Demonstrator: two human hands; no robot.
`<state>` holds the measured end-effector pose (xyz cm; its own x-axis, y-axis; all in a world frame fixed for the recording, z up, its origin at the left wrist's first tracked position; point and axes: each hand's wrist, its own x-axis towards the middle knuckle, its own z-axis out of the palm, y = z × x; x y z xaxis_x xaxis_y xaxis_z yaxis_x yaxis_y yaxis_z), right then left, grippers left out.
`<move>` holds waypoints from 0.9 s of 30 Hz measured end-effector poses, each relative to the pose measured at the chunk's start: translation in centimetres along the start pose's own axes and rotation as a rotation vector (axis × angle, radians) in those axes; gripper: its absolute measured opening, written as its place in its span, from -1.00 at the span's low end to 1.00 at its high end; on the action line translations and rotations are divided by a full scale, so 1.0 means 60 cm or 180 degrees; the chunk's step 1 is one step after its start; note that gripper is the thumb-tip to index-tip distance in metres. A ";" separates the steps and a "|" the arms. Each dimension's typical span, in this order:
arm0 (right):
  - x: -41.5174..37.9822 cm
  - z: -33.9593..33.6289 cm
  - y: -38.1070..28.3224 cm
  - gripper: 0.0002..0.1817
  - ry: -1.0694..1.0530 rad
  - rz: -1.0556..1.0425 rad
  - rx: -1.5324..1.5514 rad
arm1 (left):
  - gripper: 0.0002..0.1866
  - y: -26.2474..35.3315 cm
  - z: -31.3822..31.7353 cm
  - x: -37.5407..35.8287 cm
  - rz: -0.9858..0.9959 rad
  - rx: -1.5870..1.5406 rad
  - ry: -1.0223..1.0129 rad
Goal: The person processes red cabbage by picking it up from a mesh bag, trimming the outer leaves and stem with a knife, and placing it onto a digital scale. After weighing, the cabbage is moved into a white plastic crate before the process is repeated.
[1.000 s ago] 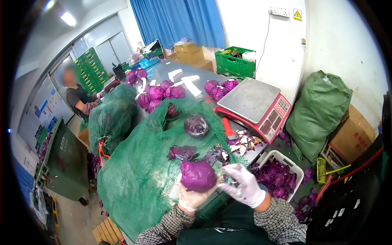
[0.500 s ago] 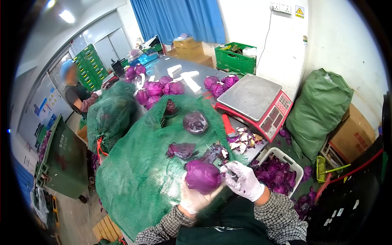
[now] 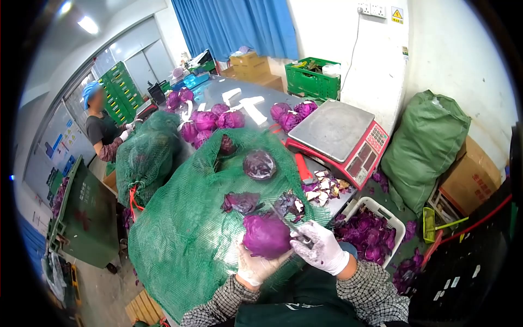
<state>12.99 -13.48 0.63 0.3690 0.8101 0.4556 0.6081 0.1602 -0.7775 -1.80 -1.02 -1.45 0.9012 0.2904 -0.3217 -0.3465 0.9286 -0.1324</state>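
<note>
A red cabbage (image 3: 266, 236) rests in my gloved left hand (image 3: 252, 267), which cups it from below and the left side. My gloved right hand (image 3: 323, 248) is closed around a small knife (image 3: 281, 218), whose thin blade points up and left beside the cabbage. Most of the knife's handle is hidden by the fingers. Under both hands spreads a green mesh sack (image 3: 180, 234) on the table. Loose dark outer leaves (image 3: 241, 203) and another torn leaf piece (image 3: 289, 206) lie on it, just beyond the held cabbage. Farther back sits a darker cabbage (image 3: 259, 164).
A scale (image 3: 332, 131) stands at right, near an orange-red handle (image 3: 303, 168) and cut scraps (image 3: 327, 188). Below is a white basket (image 3: 396, 222) of purple leaves. Trimmed cabbages (image 3: 206, 120) and a full mesh sack (image 3: 146, 144) lie behind. A co-worker (image 3: 103, 128) stands far left.
The knife blade has swung into view beside the cabbage as my right hand turned. The cabbage has shifted slightly left. The co-worker has straightened somewhat.
</note>
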 end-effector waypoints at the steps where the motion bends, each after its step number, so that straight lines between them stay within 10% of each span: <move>1: -0.003 0.002 0.004 -0.66 0.0110 -0.0061 0.0023 | -0.23 0.000 0.000 -0.001 -0.0030 -0.0028 -0.0019; 4: -0.007 0.012 0.011 -0.81 0.0592 -0.0394 0.0161 | -0.24 0.000 0.000 -0.003 -0.0181 -0.0090 -0.0129; 8: -0.027 -0.018 0.040 -0.86 0.0987 0.0775 0.0995 | -0.28 0.020 -0.019 -0.008 -0.0483 -0.0337 -0.0176; 10: -0.031 -0.040 0.061 -0.84 0.1002 0.0774 0.0441 | -0.38 0.018 -0.010 -0.007 0.0055 0.1461 -0.0633; 14: -0.042 -0.013 0.012 -0.42 0.0295 0.1384 0.1761 | -0.41 0.029 -0.022 0.018 -0.0283 0.0859 -0.1232; 17: -0.026 0.032 -0.044 -0.32 0.0324 -0.0441 0.0419 | -0.40 0.009 0.006 0.024 -0.0014 0.1710 -0.1594; 22: -0.014 0.016 -0.038 -0.36 0.0581 -0.0601 0.0416 | 0.30 0.068 0.014 -0.022 -0.0352 0.1700 -0.1294; 27: -0.028 0.047 -0.013 -0.48 0.0167 -0.0385 -0.0141 | 0.00 0.058 -0.053 -0.012 0.0371 0.1646 -0.0520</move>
<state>9.91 -13.36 -0.77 0.3268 0.7556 0.5678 0.6803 0.2290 -0.6963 -4.50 1.24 -4.67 0.9074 0.3920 -0.1517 -0.3106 0.8685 0.3863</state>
